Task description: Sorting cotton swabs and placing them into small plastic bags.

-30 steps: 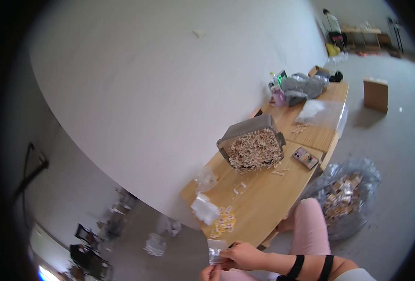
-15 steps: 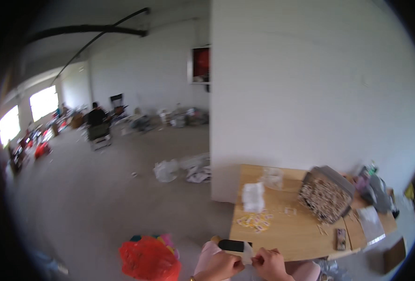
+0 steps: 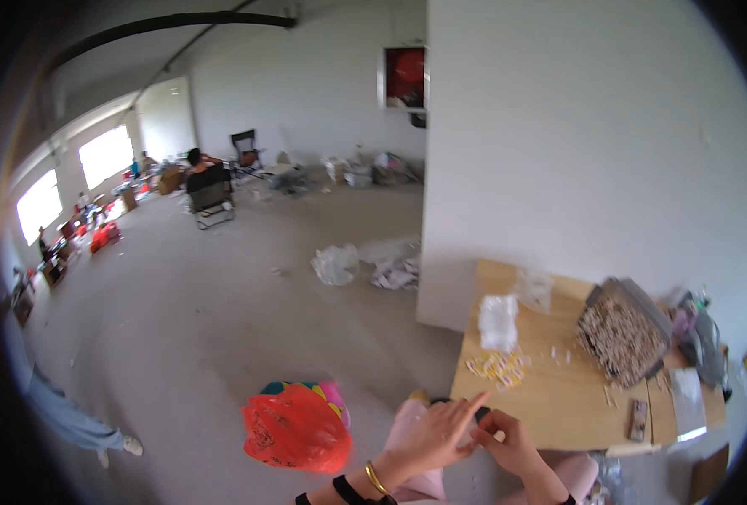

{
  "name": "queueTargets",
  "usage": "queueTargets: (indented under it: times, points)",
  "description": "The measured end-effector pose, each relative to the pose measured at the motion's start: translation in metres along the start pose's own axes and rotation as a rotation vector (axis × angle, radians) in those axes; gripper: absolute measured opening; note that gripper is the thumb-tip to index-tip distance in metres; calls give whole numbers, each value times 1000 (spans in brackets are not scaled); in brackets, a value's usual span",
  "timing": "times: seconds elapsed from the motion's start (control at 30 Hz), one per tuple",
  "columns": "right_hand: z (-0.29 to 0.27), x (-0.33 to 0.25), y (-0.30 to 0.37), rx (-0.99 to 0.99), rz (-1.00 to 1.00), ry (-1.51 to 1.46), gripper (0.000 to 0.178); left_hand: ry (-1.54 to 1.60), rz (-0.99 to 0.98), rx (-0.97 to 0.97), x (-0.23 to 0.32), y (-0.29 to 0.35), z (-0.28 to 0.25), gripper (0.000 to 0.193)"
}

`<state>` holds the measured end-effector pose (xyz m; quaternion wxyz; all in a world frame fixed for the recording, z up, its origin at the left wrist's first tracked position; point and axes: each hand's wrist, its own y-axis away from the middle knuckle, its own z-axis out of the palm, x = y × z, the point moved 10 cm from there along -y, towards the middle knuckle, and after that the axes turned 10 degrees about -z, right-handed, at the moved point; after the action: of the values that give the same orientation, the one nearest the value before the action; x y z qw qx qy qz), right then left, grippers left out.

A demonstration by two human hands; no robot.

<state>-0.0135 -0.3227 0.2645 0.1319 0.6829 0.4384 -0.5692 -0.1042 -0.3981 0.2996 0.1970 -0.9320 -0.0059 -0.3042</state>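
Observation:
My left hand [image 3: 437, 436] reaches in over my lap, its fingers stretched out toward the right hand. My right hand [image 3: 510, 444] is curled beside it, thumb and index finger pinched. A small pale bit shows at the right fingertips, too small to name. Behind the fingers lies a dark flat object [image 3: 482, 412], mostly hidden. Nearest the hands is the wooden table [image 3: 542, 412], with a pile of small yellow-and-white pieces [image 3: 499, 369] and a stack of clear plastic bags [image 3: 498, 323] on it.
A tilted grey bin [image 3: 623, 330] of small beige pieces stands on the table, near a phone [image 3: 637, 420]. A red plastic bag [image 3: 298, 429] sits on the floor to my left. Another person's leg [image 3: 79, 417] is at far left; a seated person [image 3: 208, 174] is farther off.
The view has shifted, so the table and red bag appear further right and higher. My left fingers have straightened from a curl; the whitish film between my hands no longer shows clearly.

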Motion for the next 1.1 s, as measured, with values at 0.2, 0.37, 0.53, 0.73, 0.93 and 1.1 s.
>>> queueTargets:
  times: [0.2,0.37,0.53,0.73,0.93,1.1]
  points:
    - [9,22,3,-23,104,72,19,-2,-2,65,-21,3,-1,74]
    - [21,47,13,-60,157,-6,20,79,-28,16,-28,9,10,69]
    - [30,74,18,-80,215,-56,22,118,-65,12,-43,11,18,69]
    - [17,102,14,-1,123,19,19,-26,-138,15,-99,0,32,69]
    - [-18,155,47,43,264,185,21,-242,-212,-113,-204,-17,84,67]
    - [-31,180,81,48,314,232,21,-280,-284,-236,-249,-31,122,66]
